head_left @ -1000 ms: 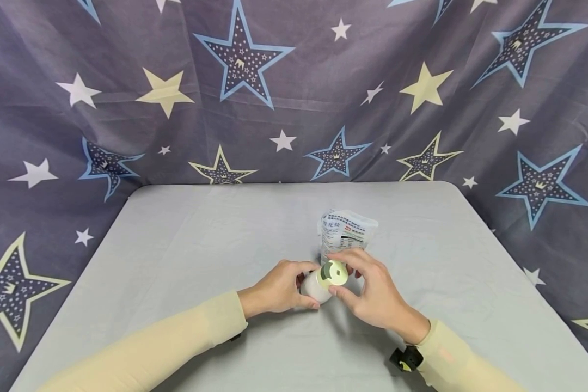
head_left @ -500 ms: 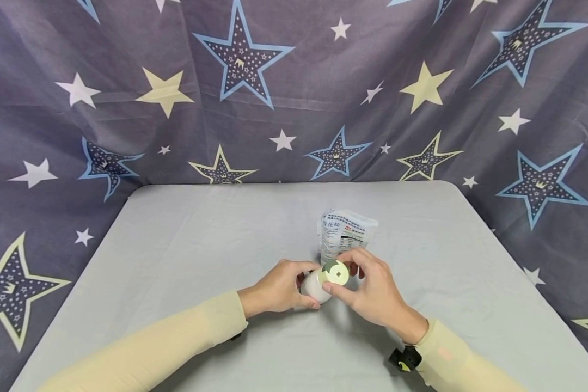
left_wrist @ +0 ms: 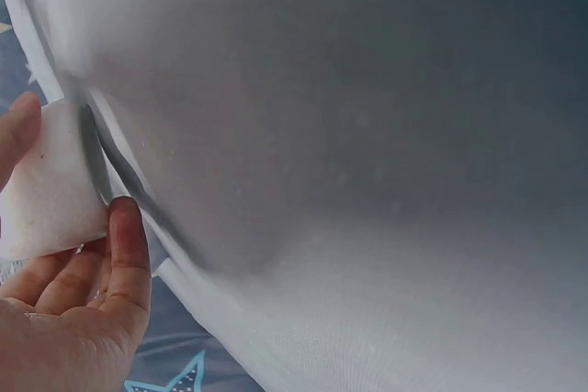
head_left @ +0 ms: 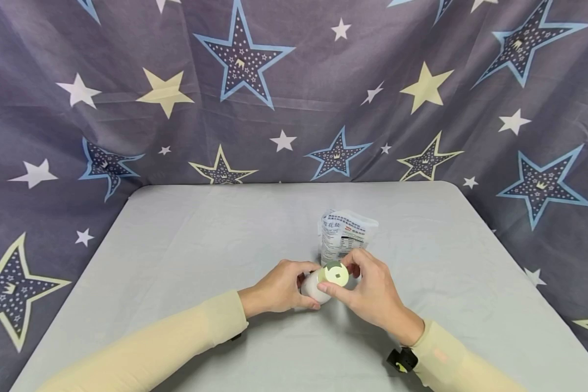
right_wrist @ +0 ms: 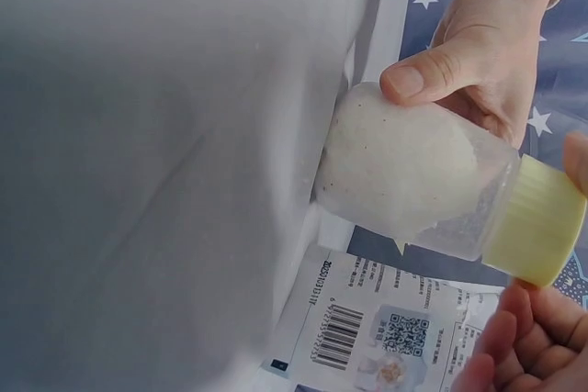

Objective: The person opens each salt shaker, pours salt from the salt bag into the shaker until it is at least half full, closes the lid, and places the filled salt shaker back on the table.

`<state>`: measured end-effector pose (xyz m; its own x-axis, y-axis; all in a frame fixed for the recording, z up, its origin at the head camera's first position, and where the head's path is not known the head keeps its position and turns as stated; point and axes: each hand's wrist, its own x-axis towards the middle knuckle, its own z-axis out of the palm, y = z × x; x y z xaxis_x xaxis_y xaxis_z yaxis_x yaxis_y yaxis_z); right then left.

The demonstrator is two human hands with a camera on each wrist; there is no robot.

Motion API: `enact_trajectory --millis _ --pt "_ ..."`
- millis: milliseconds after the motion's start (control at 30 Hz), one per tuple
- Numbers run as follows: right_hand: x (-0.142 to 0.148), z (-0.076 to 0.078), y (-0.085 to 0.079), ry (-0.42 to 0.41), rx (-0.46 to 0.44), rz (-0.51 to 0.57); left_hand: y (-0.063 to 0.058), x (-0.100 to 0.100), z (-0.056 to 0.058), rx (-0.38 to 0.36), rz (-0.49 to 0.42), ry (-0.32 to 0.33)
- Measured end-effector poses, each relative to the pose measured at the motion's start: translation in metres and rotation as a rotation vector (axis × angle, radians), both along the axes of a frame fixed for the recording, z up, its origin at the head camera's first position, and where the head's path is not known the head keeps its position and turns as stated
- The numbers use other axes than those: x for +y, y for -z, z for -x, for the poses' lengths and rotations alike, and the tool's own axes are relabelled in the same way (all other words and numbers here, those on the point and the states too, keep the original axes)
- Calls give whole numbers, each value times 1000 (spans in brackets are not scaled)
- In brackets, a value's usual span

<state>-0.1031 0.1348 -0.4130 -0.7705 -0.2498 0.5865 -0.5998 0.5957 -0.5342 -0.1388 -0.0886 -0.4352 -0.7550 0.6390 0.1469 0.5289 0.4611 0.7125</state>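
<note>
A clear seasoning bottle (head_left: pixel 312 287), partly filled with white grains, leans on the table with its top toward the right. My left hand (head_left: pixel 280 287) grips its body between thumb and fingers. On its mouth sits a pale yellow-green cap (right_wrist: pixel 536 221), with a small square mark on top in the head view. My right hand (head_left: pixel 374 291) pinches this cap, thumb on the near side and fingers on the far side. Close behind the hands stands a printed white plastic pouch (head_left: pixel 345 233); its lower part is hidden in the head view.
A pale grey cloth covers the table (head_left: pixel 215 228). Beyond its back edge hangs a dark curtain (head_left: pixel 294 71) patterned with stars. The pouch is the nearest object to my right fingers, and its barcode shows in the right wrist view.
My right thumb has slid leftward round the near side of the cap, while the fingers have drawn back to the right. The cap is slightly turned. My left hand and the pouch have stayed put.
</note>
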Motion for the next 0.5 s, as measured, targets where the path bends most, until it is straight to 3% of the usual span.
enact_trajectory --millis 300,500 --pt "1 0 0 26 -4 -28 -1 0 0 -5 -2 2" --pt "4 0 -2 -29 0 -17 -1 0 0 4 13 3"
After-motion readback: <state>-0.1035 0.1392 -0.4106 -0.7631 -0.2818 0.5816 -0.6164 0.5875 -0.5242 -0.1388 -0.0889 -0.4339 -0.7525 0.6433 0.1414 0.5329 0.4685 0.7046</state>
